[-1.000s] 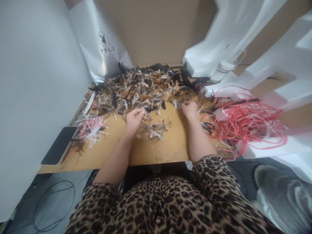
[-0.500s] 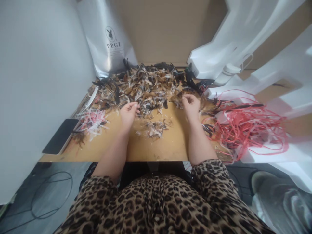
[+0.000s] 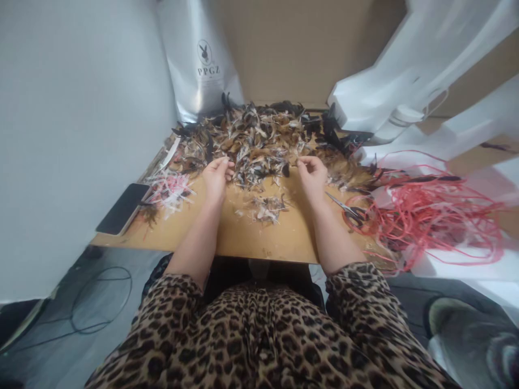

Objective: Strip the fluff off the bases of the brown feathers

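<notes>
A broad heap of brown, black and white feathers (image 3: pixel 259 135) covers the back of the wooden table. My left hand (image 3: pixel 218 175) is at the heap's front left edge, thumb and forefinger pinched together; whatever lies between them is too small to make out. On the other side my right hand (image 3: pixel 313 174) makes a similar pinch at the heap's front right edge, and its fingertips may hold something fine that I cannot name. Between my forearms, nearer to me, a small clump of feather scraps (image 3: pixel 267 209) lies on the tabletop (image 3: pixel 259 240).
Scissors (image 3: pixel 351 212) lie right of my right wrist, beside a tangle of red strings (image 3: pixel 438 216). At left are a phone (image 3: pixel 122 209) and pink-and-white strips (image 3: pixel 170 189). A silver bag (image 3: pixel 203 81) stands behind; a white bottle (image 3: pixel 399 121) is at back right.
My right hand has moved left, away from the feathers at the right, closer to my left hand. My left hand stays pinched. The whole view has shifted, and the scissors show more fully.
</notes>
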{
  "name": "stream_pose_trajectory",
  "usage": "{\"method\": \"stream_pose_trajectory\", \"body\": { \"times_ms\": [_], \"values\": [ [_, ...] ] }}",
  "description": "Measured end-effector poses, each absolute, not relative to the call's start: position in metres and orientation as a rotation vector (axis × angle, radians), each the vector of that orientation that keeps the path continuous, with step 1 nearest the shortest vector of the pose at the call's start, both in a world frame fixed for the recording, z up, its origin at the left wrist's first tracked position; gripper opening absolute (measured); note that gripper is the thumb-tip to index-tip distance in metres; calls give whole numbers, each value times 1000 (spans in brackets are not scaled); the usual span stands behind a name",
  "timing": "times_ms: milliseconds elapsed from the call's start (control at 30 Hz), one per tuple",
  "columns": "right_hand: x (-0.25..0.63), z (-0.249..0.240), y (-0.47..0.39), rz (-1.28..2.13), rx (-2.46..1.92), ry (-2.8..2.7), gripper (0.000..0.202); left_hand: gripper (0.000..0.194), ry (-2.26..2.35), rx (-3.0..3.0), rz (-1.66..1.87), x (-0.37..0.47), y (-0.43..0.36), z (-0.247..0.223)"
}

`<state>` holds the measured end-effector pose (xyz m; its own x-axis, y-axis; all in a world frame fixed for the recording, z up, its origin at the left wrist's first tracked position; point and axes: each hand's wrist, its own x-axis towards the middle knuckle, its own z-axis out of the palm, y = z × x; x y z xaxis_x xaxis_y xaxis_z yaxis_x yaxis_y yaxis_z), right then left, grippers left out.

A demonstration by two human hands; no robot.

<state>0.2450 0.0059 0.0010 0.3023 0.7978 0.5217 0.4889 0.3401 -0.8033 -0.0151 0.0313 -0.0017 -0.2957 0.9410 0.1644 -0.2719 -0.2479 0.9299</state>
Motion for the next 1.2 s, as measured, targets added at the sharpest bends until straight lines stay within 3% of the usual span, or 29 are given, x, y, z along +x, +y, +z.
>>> {"method": "stream_pose_trajectory", "body": {
  "times_ms": [200, 467, 667, 1067, 1200],
  "values": [
    [205, 25, -2, 295, -1269, -1743, 16, 25, 1047, 956, 1718, -27, 39, -22],
    [165, 54, 20, -18, -1427, -2134, 27, 20, 1102, 972, 1691, -23, 34, -14],
    [151, 41, 18, -143, -1562, -2499, 36, 15, 1101, 970, 1688, -21, 31, -10],
    [152, 17, 19, -281, -1740, -2623, 51, 13, 1113, 1069, 1557, -11, 28, -15],
    [144, 18, 28, -233, -1701, -2703, 43, 12, 1138, 1088, 1559, -11, 31, -19]
  ]
}}
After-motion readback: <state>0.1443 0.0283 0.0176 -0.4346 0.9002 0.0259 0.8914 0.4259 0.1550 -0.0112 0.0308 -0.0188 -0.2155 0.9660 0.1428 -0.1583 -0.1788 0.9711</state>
